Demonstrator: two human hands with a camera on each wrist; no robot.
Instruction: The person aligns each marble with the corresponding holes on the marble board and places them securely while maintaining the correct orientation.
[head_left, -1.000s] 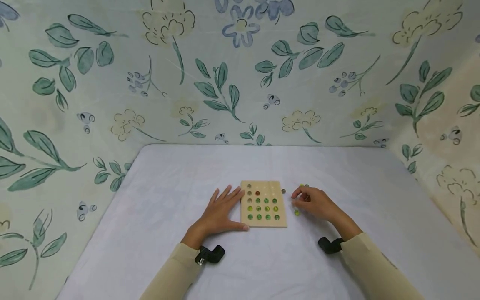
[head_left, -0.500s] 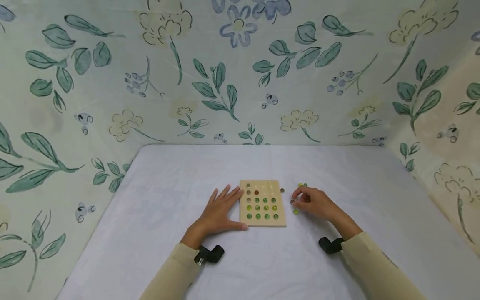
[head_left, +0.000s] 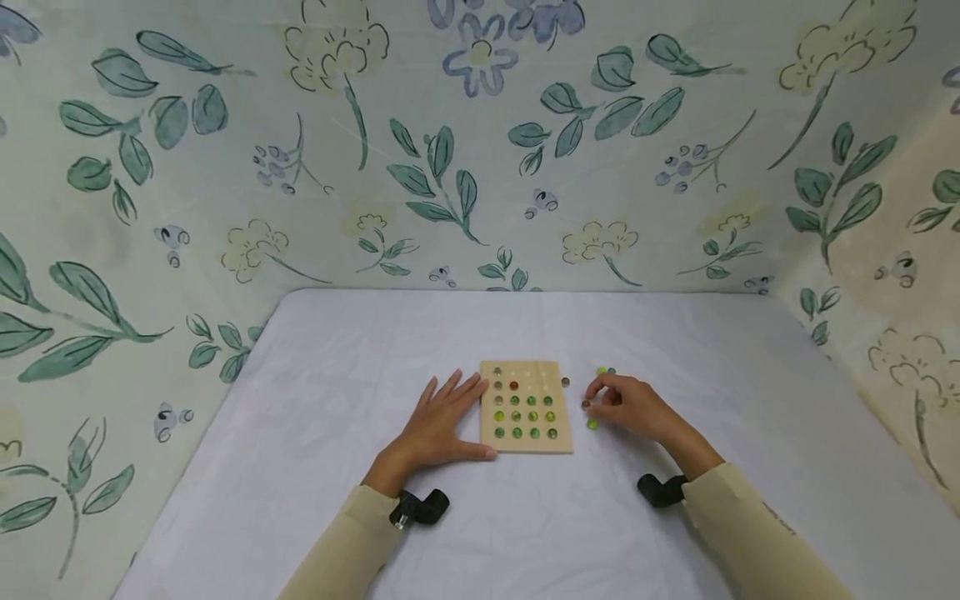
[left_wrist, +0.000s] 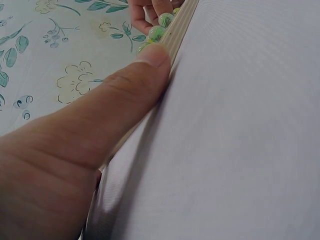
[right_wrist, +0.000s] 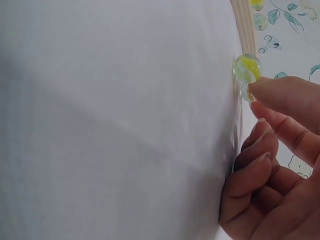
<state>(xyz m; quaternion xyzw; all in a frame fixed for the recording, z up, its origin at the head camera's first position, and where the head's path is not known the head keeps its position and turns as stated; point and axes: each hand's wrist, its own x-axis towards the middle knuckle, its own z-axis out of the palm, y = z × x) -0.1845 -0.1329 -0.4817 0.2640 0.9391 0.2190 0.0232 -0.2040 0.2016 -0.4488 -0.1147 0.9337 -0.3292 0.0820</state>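
A square wooden board (head_left: 527, 446) lies on the white cloth, with rows of green, brown and clear glass marbles sitting in it. My left hand (head_left: 441, 423) rests against the board's left side with fingers spread, the thumb (left_wrist: 120, 95) along its near edge. Right of the board, my right hand (head_left: 630, 406) pinches a small brownish marble (head_left: 586, 404) between thumb and index finger. In the right wrist view this clear, orange-tinged marble (right_wrist: 246, 92) shows partly behind the thumb tip. A yellow-green marble (right_wrist: 247, 68) lies just on the near side of those fingertips.
One loose dark marble (head_left: 566, 382) lies close to the board's right edge. Beyond the right hand are a yellow marble (head_left: 601, 370) and a grey one (head_left: 612, 372). A floral cloth (head_left: 450, 150) hangs behind the table.
The brownish marble has come into view at my right fingertips, which have drawn together on it. My left hand and the board stay in place; the head view shifts slightly.
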